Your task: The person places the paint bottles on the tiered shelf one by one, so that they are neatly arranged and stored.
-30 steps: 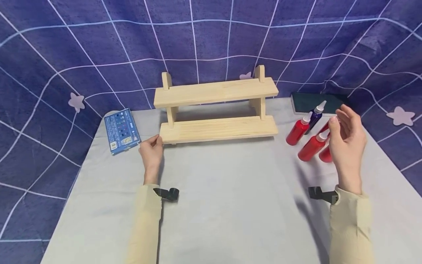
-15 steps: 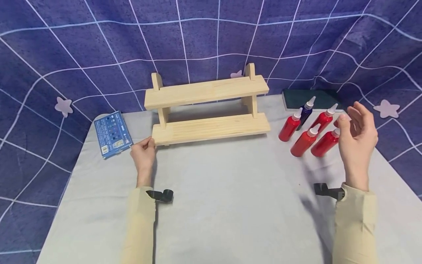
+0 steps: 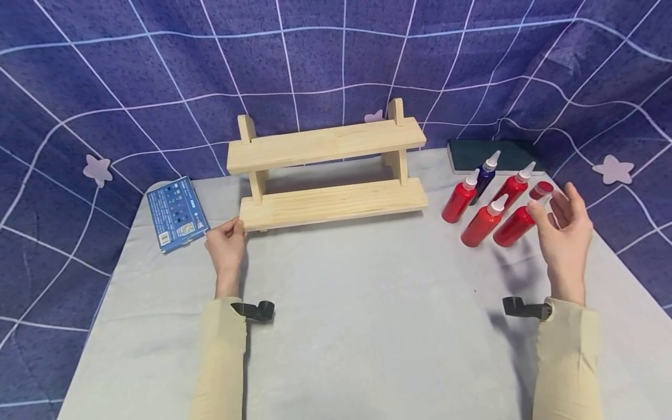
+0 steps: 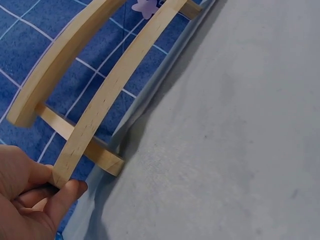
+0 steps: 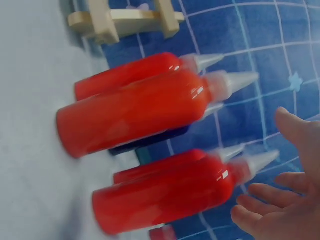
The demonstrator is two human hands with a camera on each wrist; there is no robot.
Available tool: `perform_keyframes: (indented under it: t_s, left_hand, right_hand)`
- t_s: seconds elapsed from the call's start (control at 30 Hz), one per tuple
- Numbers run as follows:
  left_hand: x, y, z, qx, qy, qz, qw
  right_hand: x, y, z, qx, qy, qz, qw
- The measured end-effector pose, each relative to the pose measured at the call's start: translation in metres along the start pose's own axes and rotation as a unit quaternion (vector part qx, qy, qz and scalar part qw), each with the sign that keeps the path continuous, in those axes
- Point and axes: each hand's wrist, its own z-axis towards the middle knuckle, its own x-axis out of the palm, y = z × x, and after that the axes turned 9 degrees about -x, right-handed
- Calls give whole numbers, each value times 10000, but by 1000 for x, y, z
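My left hand (image 3: 226,248) pinches the left end of a two-tier wooden shelf (image 3: 336,204) on its lower board; the left wrist view shows thumb and fingers on that board end (image 4: 70,160). My right hand (image 3: 566,239) is raised with fingers spread and loosely bent, holding nothing. It is beside the nozzle of the right front red squeeze bottle (image 3: 513,227). An orange-red bottle (image 3: 480,224), a red bottle (image 3: 458,202), another red bottle (image 3: 511,188) and a dark blue bottle (image 3: 483,181) stand close by, all with white pointed nozzles.
A small red-topped container (image 3: 541,189) is behind the right fingers. Behind the bottles lies a dark green flat box or book (image 3: 490,156). A blue printed box (image 3: 177,213) lies left of the shelf. A blue curtain (image 3: 315,58) hangs behind the white-covered table (image 3: 378,326).
The right hand has moved right from in front of the bottles, then back slightly toward the right front one. The left hand keeps its pinch on the shelf. The head view has shifted slightly.
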Motion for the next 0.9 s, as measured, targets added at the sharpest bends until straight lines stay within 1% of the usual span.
perform_keyframes:
  t_s: [0.1, 0.2, 0.3, 0.37, 0.47, 0.57, 0.63, 0.73, 0.8, 0.9]
  left_hand:
    - [-3, 0, 1, -38, -5, -43, 10000]
    - [-5, 0, 1, -69, -10, -87, 9999]
    - [-7, -1, 1, -73, -14, -121, 9999]
    - [-7, -1, 1, -72, -16, -128, 9999]
    - [-8, -1, 1, -72, -18, -141, 9999]
    - [-7, -1, 1, -74, 0, -140, 9999]
    - [-7, -1, 1, -83, 24, -153, 9998]
    - [-5, -1, 1, -59, 38, -119, 9999]
    - [-4, -1, 1, -49, 61, -97, 9999]
    - [-3, -1, 1, -24, 80, -59, 9999]
  right_hand:
    - [1, -9, 2, 331, 27, 314, 9990]
    - [4, -17, 4, 515, 103, 596, 9968]
    - [8, -25, 5, 462, 286, 496, 9973]
    - [10, -30, 5, 335, 394, 439, 9977]
    - [12, -38, 4, 147, 484, 408, 9979]
    - [13, -46, 3, 78, 550, 309, 9980]
    - [12, -50, 2, 93, 627, 27, 9980]
    - [11, -56, 0, 231, 676, -304, 9970]
    - [9, -58, 0, 352, 622, -373, 9967]
    - [8, -59, -1, 492, 407, -268, 9976]
